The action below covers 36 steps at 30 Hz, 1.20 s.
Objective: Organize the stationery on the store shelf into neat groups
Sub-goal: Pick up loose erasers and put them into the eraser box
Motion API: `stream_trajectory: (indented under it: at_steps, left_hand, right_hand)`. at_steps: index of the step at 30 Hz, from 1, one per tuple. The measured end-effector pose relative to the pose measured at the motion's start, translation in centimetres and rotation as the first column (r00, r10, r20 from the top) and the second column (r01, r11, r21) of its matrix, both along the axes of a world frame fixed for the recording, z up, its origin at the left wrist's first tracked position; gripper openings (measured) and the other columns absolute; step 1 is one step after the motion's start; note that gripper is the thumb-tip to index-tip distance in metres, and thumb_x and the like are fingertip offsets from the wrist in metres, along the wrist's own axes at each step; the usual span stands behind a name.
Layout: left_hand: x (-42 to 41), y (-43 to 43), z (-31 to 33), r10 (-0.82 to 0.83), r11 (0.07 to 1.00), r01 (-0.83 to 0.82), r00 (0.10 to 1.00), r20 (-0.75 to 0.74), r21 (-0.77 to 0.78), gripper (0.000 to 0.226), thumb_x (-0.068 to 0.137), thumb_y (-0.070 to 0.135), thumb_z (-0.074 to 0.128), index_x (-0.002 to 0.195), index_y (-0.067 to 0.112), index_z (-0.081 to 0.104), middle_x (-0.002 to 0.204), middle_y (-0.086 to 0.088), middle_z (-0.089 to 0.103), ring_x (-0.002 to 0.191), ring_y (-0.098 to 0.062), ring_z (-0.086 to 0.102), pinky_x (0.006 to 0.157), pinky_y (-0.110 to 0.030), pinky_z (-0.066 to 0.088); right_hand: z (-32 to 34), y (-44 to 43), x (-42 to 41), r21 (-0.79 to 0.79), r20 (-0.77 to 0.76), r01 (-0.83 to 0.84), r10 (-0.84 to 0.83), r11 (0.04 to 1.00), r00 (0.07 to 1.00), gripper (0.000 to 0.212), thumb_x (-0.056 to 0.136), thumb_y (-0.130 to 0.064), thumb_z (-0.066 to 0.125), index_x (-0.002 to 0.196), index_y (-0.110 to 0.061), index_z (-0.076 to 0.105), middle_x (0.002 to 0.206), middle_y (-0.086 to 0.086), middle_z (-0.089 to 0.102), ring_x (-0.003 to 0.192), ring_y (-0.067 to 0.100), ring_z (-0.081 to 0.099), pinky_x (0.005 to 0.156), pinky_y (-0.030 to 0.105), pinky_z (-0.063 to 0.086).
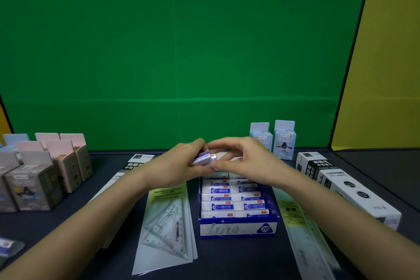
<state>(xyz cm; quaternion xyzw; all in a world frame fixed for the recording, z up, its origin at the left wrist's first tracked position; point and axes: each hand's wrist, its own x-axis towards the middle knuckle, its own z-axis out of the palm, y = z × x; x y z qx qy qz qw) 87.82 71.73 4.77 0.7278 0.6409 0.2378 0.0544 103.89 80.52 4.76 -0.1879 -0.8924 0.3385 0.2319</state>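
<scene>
A blue and white display box (238,227) marked 2B stands in the middle of the dark shelf, filled with several white erasers in blue sleeves. My left hand (179,163) holds a small stack of erasers (202,158) above the box's far end. My right hand (245,159) meets it from the right, fingertips pinching the end of one eraser in that stack. Both hands hover just above the box.
Clear set-square packs (168,229) lie left of the box, ruler packs (304,238) right. Long white and black pen boxes (347,188) sit far right. Pink and grey cartons (45,170) stand at left, two pale blue cartons (272,138) at the back. A green backdrop rises behind.
</scene>
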Motion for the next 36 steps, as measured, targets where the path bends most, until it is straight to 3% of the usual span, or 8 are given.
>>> stream_trajectory:
  at_steps: [5, 8, 13, 18, 23, 30, 36]
  left_hand:
    - [0.7, 0.3, -0.1, -0.047, 0.999, 0.048, 0.998, 0.048, -0.016, 0.023, 0.084, 0.032, 0.061, 0.089, 0.016, 0.045, 0.070, 0.012, 0.047, 0.056, 0.001, 0.042, 0.054, -0.017, 0.034]
    - [0.8, 0.4, -0.3, -0.077, 0.997, 0.078, 0.995, 0.062, -0.026, 0.024, 0.084, 0.032, 0.061, 0.092, 0.015, 0.046, 0.071, 0.010, 0.050, 0.057, 0.000, 0.042, 0.054, -0.017, 0.034]
    - [0.7, 0.2, -0.3, -0.083, 0.997, 0.083, 0.995, 0.057, 0.006, 0.021, 0.087, 0.034, 0.057, 0.090, 0.014, 0.050, 0.069, 0.006, 0.052, 0.057, -0.004, 0.044, 0.052, -0.017, 0.034]
    - [1.5, 0.8, -0.4, -0.102, 0.994, 0.101, 0.995, 0.011, 0.039, 0.024, 0.088, 0.033, 0.056, 0.089, 0.009, 0.053, 0.072, 0.001, 0.054, 0.058, -0.008, 0.042, 0.053, -0.019, 0.032]
    - [2.3, 1.1, -0.7, -0.129, 0.991, 0.130, 0.991, 0.014, -0.018, 0.024, 0.088, 0.035, 0.054, 0.092, 0.011, 0.056, 0.080, -0.004, 0.061, 0.064, -0.011, 0.051, 0.056, -0.022, 0.037]
    - [0.9, 0.6, -0.2, -0.015, 0.998, 0.015, 1.000, -0.001, 0.067, 0.022, 0.086, 0.033, 0.058, 0.085, 0.011, 0.057, 0.075, -0.004, 0.062, 0.064, -0.019, 0.053, 0.057, -0.028, 0.038]
    - [0.7, 0.6, -0.5, 0.026, 0.999, -0.025, 0.999, -0.031, 0.045, 0.023, 0.087, 0.031, 0.057, 0.073, 0.016, 0.048, 0.060, 0.007, 0.046, 0.050, -0.008, 0.036, 0.049, -0.022, 0.027]
  right_hand:
    - [-0.1, 0.2, 0.6, -0.093, -0.073, 0.023, -0.030, 0.995, 0.997, 0.035, 0.072, -0.016, 0.078, 0.103, -0.026, 0.066, 0.100, 0.003, 0.074, 0.086, 0.014, 0.072, 0.087, 0.033, 0.056]
    - [0.1, 0.5, 1.3, -0.081, -0.062, 0.051, -0.056, 0.995, 0.997, 0.028, 0.071, -0.017, 0.078, 0.094, -0.028, 0.066, 0.097, 0.006, 0.073, 0.085, 0.017, 0.071, 0.084, 0.030, 0.057]
    - [0.0, 0.9, 2.7, -0.108, -0.084, 0.100, -0.110, 0.989, 0.990, 0.021, 0.076, -0.023, 0.073, 0.096, -0.018, 0.068, 0.091, 0.006, 0.073, 0.082, 0.016, 0.072, 0.082, 0.028, 0.057]
    - [-0.3, 0.8, 3.2, 0.154, -0.031, 0.148, -0.145, 0.977, 0.989, 0.025, 0.074, -0.024, 0.076, 0.097, -0.021, 0.067, 0.094, 0.000, 0.070, 0.077, 0.009, 0.069, 0.075, 0.024, 0.058]
    - [-0.4, 0.7, 4.1, 0.539, 0.093, 0.127, -0.208, 0.832, 0.974, 0.026, 0.080, -0.034, 0.068, 0.103, -0.024, 0.065, 0.101, -0.010, 0.068, 0.090, 0.004, 0.061, 0.079, 0.024, 0.051]
    - [-0.8, 1.3, 4.8, 0.546, 0.195, 0.127, -0.272, 0.828, 0.942, 0.033, 0.083, -0.044, 0.061, 0.111, -0.026, 0.062, 0.104, -0.010, 0.067, 0.086, 0.003, 0.057, 0.077, 0.021, 0.045]
    - [-1.3, 1.5, 4.5, 0.606, 0.311, 0.054, -0.299, 0.794, 0.902, 0.034, 0.086, -0.046, 0.055, 0.112, -0.026, 0.060, 0.114, -0.009, 0.060, 0.105, 0.010, 0.052, 0.088, 0.030, 0.045]
